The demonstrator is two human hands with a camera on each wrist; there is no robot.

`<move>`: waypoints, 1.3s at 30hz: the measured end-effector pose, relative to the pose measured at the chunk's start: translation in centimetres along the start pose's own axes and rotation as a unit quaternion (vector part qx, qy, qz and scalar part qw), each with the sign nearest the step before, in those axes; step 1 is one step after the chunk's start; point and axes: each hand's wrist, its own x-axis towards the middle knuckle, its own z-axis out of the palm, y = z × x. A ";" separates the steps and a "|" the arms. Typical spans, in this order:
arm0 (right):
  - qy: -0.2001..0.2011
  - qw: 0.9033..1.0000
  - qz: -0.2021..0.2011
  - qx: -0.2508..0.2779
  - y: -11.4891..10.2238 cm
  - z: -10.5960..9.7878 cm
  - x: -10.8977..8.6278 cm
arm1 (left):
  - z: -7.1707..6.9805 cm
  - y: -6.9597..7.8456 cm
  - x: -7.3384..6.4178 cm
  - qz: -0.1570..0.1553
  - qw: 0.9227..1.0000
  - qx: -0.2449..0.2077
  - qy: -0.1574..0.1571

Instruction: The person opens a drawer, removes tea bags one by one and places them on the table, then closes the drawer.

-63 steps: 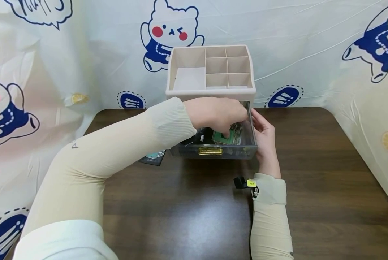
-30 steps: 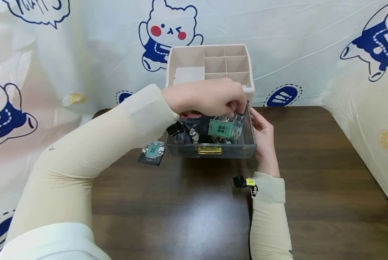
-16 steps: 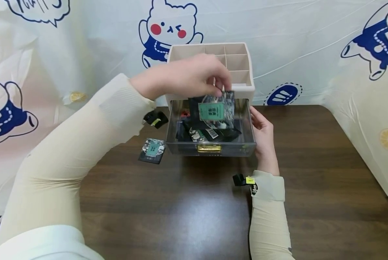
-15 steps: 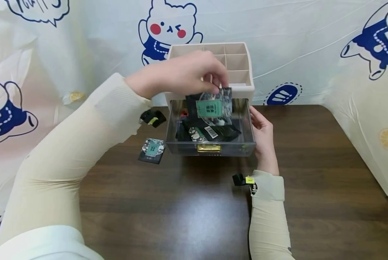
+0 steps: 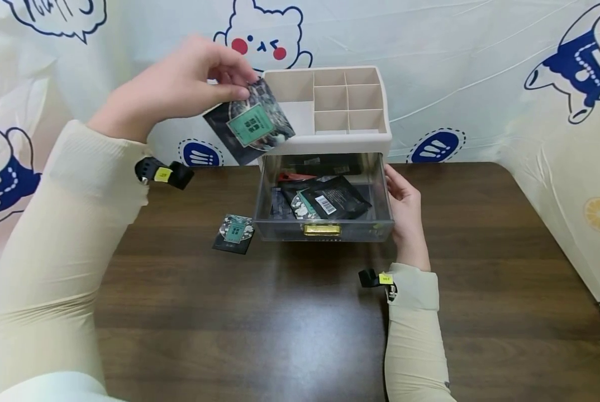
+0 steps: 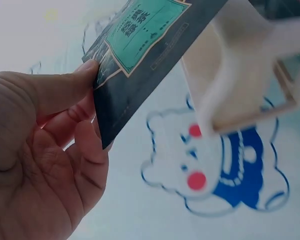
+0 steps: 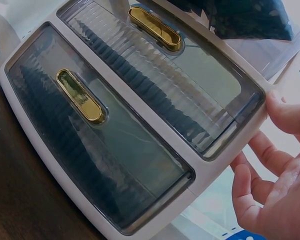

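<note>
1. Left hand (image 5: pixel 174 89): I have its thumb and fingers pinching a dark packet (image 5: pixel 252 124) at the upper edge. The packet is up in the air, tilted, at the organizer's far left corner as my head feed sees it, green label towards me.
2. Right hand (image 5: pixel 407 209): at the right side of the white organizer (image 5: pixel 325 146), fingers loosely bent, not clenched. On the right wrist feed I see the thumb touching the organizer's edge.
3. Clear drawer (image 5: pixel 275 230): pulled out to the near side. Inside, dark packets (image 5: pixel 337 198) overlap, one with its barcode up; something red (image 5: pixel 294 176) lies far left among them.
4. Loose packet (image 5: pixel 233 234): flat on the counter (image 5: pixel 260 312), just left of the drawer, label up.
5. Organizer top: one large compartment left, six small ones right. Lower down, I count two closed drawers (image 7: pixel 140 155) with gold handles.
6. Far side: printed curtain (image 5: pixel 431 44).
</note>
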 end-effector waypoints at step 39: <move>-0.008 1.000 0.002 0.008 -0.2 0.2 -0.3 | 16.5 -18.2 -7.7 -0.293 0.925 -0.228 -0.082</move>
